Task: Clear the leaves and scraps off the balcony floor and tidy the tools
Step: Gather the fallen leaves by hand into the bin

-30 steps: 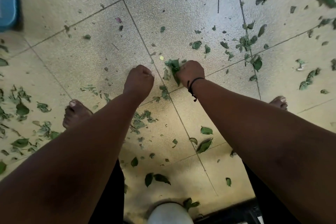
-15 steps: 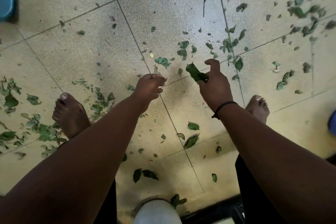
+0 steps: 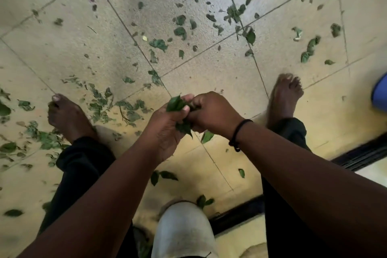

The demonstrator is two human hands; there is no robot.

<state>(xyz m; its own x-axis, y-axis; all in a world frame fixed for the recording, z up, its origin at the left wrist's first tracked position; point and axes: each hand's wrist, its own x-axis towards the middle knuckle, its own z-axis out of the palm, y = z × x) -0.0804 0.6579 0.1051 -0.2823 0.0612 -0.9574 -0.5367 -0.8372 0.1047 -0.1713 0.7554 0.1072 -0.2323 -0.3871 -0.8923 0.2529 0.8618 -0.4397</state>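
My left hand (image 3: 167,128) and my right hand (image 3: 211,112) meet at the middle of the view, raised above the tiled floor (image 3: 62,44). Both are closed around a small bunch of green leaves (image 3: 178,107) held between them; leaf tips stick out above and below my left fingers. Green leaves and scraps lie scattered over the tiles: a dense patch (image 3: 100,104) by my left foot, a loose cluster (image 3: 234,12) at the upper middle, and several more (image 3: 310,48) to the right. A black band circles my right wrist.
My bare feet stand on the tiles, the left one (image 3: 67,115) and the right one (image 3: 284,94). A blue object (image 3: 380,94) shows at the right edge. A dark door track (image 3: 360,153) runs along the lower right. A pale rounded object (image 3: 184,232) sits at bottom centre.
Both hands rose from the floor and came together. The right hand carried picked-up leaves to the left hand, which now grips them too. The view shifted towards me.
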